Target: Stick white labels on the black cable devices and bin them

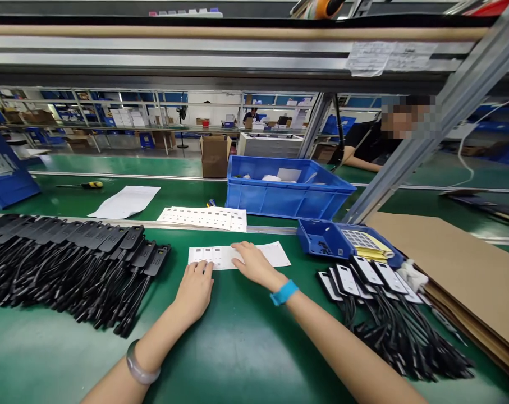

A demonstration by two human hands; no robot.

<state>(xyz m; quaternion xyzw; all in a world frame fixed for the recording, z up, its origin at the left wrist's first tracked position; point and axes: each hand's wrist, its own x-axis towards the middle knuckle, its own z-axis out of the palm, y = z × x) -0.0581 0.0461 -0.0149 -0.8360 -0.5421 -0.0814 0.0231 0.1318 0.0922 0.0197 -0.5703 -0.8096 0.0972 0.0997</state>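
Note:
A narrow white sheet (pixel 273 255) with a few small dark rectangles printed near its left end lies on the green bench in front of me. The fingertips of my left hand (pixel 195 292) rest on its lower left edge, fingers laid out and holding nothing. My right hand (pixel 254 265) reaches over the middle of the same sheet, thumb and fingers apart. What lies under the right fingers is hidden. Just beyond are more white label sheets (pixel 195 217), overlapping one another across a metal strip.
Black cabled devices (pixel 106 238) lie in rows at left; several white-faced ones (pixel 367 272) are piled at right. A small blue bin (pixel 324 238), a large blue crate (pixel 288 196) and cardboard (pixel 460 264) stand beyond. A metal post (pixel 431 112) slants at right; a co-worker (pixel 370 140) sits behind.

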